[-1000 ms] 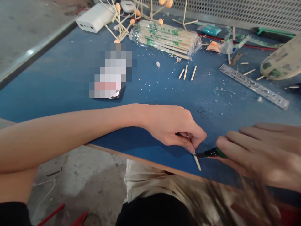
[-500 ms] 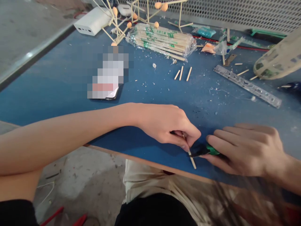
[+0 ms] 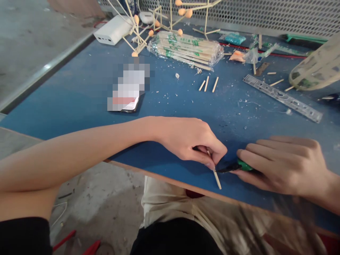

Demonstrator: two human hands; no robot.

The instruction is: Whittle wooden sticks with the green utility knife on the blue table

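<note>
My left hand [image 3: 196,141] pinches a thin wooden stick [image 3: 217,180] between thumb and fingers near the table's front edge. The stick's lower end pokes out below the fingertips. From the right, my right hand [image 3: 287,163] is wrapped round a green-handled utility knife [image 3: 244,165]. The knife's dark blade [image 3: 225,169] meets the stick just below my left fingertips. Most of the handle is hidden under my fingers. Beyond my hands lie three short cut sticks [image 3: 206,84] on the blue table.
A clear ruler [image 3: 283,98] lies at the right, beside a translucent container [image 3: 310,67]. Farther back are a plastic-wrapped bundle of sticks [image 3: 186,49], a stick frame with orange joints [image 3: 151,33] and a white power bank [image 3: 113,30]. A phone [image 3: 130,106] lies left of centre.
My right hand and the knife have shifted slightly right, the blade still at the stick. My left hand keeps its grip. The whole view has shifted a little.
</note>
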